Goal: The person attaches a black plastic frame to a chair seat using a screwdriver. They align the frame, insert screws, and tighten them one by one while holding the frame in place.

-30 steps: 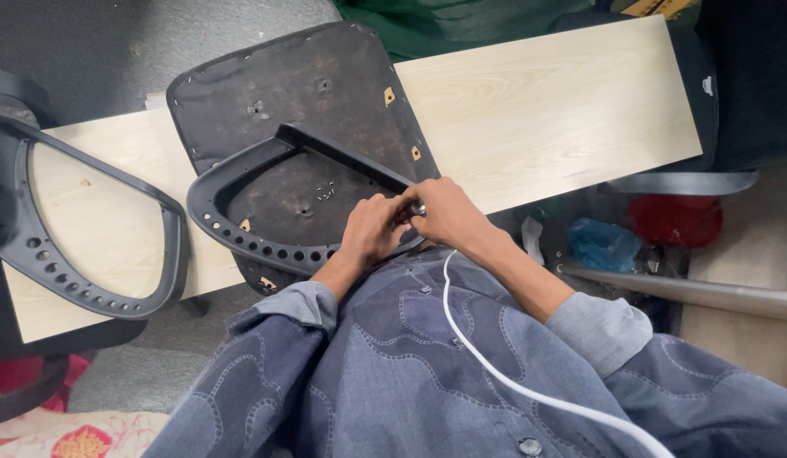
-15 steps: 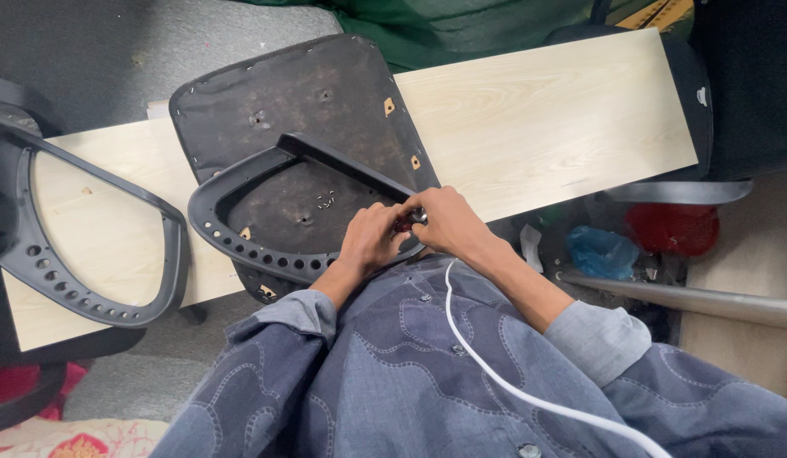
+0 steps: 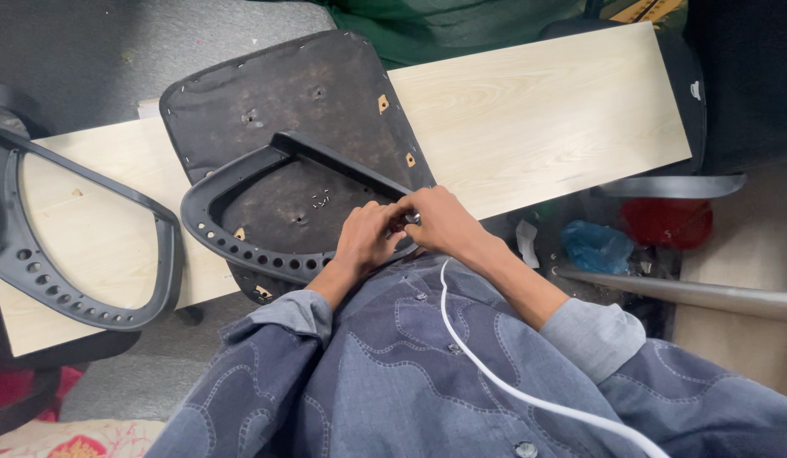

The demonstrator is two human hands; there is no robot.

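Note:
A black chair seat (image 3: 283, 93) lies upside down on a pale wooden board (image 3: 538, 110). On top of it rests a black plastic armrest frame (image 3: 241, 246) with a row of holes along its curved edge. My left hand (image 3: 364, 237) and my right hand (image 3: 440, 220) are pressed together at the frame's near right end, fingers pinched around a small part that I cannot make out. Small screws (image 3: 321, 201) lie on the seat's underside inside the frame.
A second black armrest frame (image 3: 80, 297) lies on the board at the left. A white cable (image 3: 512, 382) runs across my blue shirt. A red object (image 3: 665, 222), a blue bag (image 3: 597, 248) and a metal tube (image 3: 690, 293) sit at the right.
My hands have stayed at the same end of the armrest frame, fingers shifting slightly. The view has moved a little.

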